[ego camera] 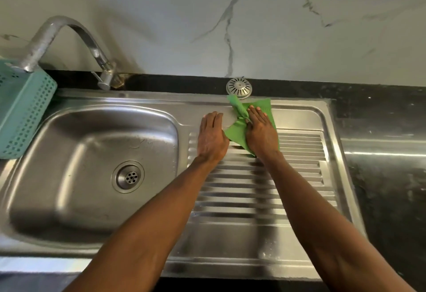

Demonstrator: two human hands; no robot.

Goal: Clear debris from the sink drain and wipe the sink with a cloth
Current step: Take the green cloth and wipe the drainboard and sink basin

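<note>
No text, label, brand, number or sign could be read anywhere in the head view.

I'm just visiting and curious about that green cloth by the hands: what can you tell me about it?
The green cloth looks thin and soft, and it is crumpled, with one twisted corner pointing towards the round metal strainer behind it. It lies at the far end of the steel draining board, to the right of the basin. The right hand lies flat on it with its fingers straight, covering its right part. The left hand lies flat beside it, at its left edge.
</note>
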